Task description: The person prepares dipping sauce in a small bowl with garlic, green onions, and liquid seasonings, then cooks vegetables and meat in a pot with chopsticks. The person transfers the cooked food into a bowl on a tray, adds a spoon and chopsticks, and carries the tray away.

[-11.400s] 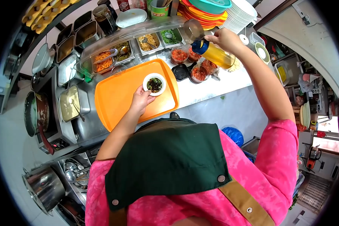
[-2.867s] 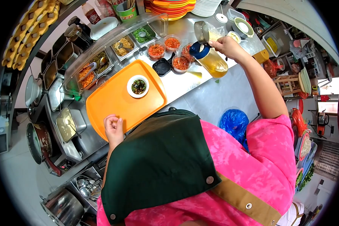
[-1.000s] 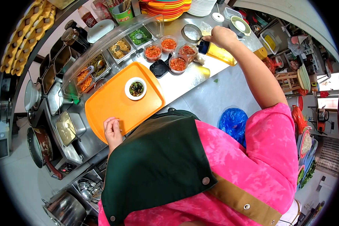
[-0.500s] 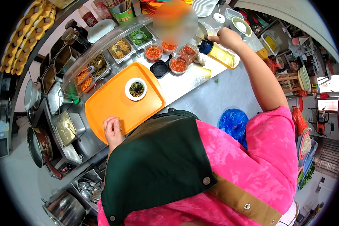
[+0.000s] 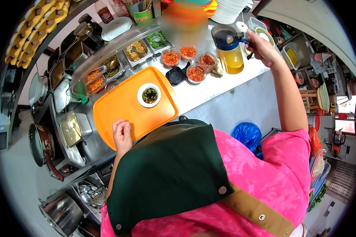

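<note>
My right hand (image 5: 263, 49) is closed round the dark blue handle of a clear oil jug (image 5: 232, 59). The jug is upright, with yellow oil in its lower part; whether its base touches the counter I cannot tell. My left hand (image 5: 122, 134) rests over the near rim of an orange tray (image 5: 118, 108), fingers curled in and nothing visible in them. On the tray stands a white bowl (image 5: 149, 95) with dark sauce and chopped greens. Beside the jug are several clear tubs of chopped red chilli (image 5: 195, 73) and a black lid (image 5: 175, 76).
Behind the tray, a clear-covered rack holds corn (image 5: 135, 51), chopped greens (image 5: 157, 40) and shredded carrot (image 5: 95, 80). White plates (image 5: 227, 10) are stacked at the back. A metal pan (image 5: 75, 128) stands left; a blue bag (image 5: 246, 135) is below the counter's right side.
The oil jug has gone from tilted to upright, and my right hand has shifted right and slightly down with it. My left hand stays at the tray's rim. The view has shifted slightly.
</note>
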### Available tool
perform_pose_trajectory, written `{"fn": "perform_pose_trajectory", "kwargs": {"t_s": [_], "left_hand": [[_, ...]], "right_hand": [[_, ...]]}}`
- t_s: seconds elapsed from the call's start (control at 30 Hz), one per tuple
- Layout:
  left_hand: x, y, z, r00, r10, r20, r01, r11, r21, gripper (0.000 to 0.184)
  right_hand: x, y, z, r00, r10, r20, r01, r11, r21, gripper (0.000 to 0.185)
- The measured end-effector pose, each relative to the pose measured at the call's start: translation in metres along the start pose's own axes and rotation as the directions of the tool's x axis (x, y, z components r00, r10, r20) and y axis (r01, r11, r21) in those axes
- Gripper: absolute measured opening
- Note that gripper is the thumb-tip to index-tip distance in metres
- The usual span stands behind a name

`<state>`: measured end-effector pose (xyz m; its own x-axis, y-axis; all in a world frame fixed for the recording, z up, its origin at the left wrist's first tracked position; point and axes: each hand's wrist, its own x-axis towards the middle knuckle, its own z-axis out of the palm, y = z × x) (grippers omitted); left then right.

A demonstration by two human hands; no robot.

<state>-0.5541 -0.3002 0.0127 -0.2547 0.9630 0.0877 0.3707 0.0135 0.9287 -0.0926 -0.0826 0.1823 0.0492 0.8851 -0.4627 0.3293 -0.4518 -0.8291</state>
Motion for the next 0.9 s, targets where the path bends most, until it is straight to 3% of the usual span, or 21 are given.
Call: {"fn": "perform_pose_trajectory", "kwargs": {"t_s": [0.03,0.13,0.17,0.2,0.27,0.33,0.4,0.53,0.6,0.67,0.73,0.77,0.8,0.87,0.9], "left_hand": [[0.0,0.0,0.0,1.0,-0.001,-0.008,0.001,1.0,-0.003,0.014],[-0.003,-0.006,0.0,0.999,0.022,-0.036,-0.021,0.999,0.031,0.012],[-0.005,-0.005,0.001,0.998,0.016,-0.062,-0.015,1.0,0.012,0.012],[-0.006,-0.01,0.0,0.996,0.021,-0.088,-0.019,1.0,0.016,0.012],[-0.012,-0.021,-0.003,0.995,0.036,-0.094,-0.026,0.994,0.105,0.011],[-0.017,-0.016,-0.003,0.989,-0.027,-0.142,0.037,0.997,0.065,0.011],[-0.026,-0.019,-0.006,0.973,-0.086,-0.216,0.106,0.991,0.084,0.011],[-0.053,-0.015,-0.012,0.929,-0.153,-0.336,0.21,0.968,0.14,0.01],[-0.076,-0.025,-0.014,0.908,-0.15,-0.391,0.218,0.966,0.135,0.01],[-0.096,-0.025,-0.014,0.896,-0.102,-0.431,0.212,0.953,0.215,0.009],[-0.118,-0.023,-0.011,0.889,-0.05,-0.455,0.204,0.933,0.297,0.009],[-0.131,-0.025,-0.006,0.833,-0.188,-0.521,0.326,0.927,0.187,0.009],[-0.142,-0.026,-0.002,0.757,-0.326,-0.566,0.436,0.897,0.066,0.008],[-0.157,-0.027,0.007,0.713,-0.362,-0.6,0.481,0.876,0.042,0.008],[-0.16,-0.026,0.011,0.678,-0.395,-0.62,0.517,0.856,0.021,0.007]], "right_hand": [[0.0,-0.009,0.006,0.997,-0.081,0.009,0.08,0.993,0.084,0.039],[-0.007,-0.048,0.032,0.941,-0.331,0.074,0.324,0.941,0.094,0.024],[0.009,-0.058,0.03,0.89,-0.395,0.227,0.384,0.919,0.092,0.019],[0.003,-0.077,0.053,0.874,-0.448,0.191,0.425,0.893,0.15,0.018],[0.031,-0.099,0.083,0.73,-0.629,0.268,0.557,0.774,0.301,0.023],[0.061,-0.123,0.125,0.624,-0.736,0.264,0.67,0.677,0.305,0.022],[0.089,-0.143,0.173,0.55,-0.796,0.253,0.691,0.604,0.397,0.021],[0.183,-0.156,0.267,0.453,-0.866,0.213,0.848,0.492,0.197,0.026],[0.225,-0.155,0.311,0.464,-0.871,0.158,0.874,0.48,0.08,0.028],[0.247,-0.155,0.35,0.674,-0.737,0.054,0.736,0.676,0.036,0.03],[0.311,-0.144,0.394,0.771,-0.635,-0.05,0.635,0.772,-0.025,0.028],[0.355,-0.135,0.422,0.862,-0.507,-0.002,0.498,0.846,0.192,0.024],[0.347,-0.141,0.423,0.859,-0.511,0.012,0.499,0.844,0.195,0.024],[0.315,-0.148,0.412,0.896,-0.257,0.363,0.11,0.919,0.379,0.02],[0.319,-0.146,0.42,0.881,-0.284,0.378,0.128,0.913,0.387,0.021]]}}
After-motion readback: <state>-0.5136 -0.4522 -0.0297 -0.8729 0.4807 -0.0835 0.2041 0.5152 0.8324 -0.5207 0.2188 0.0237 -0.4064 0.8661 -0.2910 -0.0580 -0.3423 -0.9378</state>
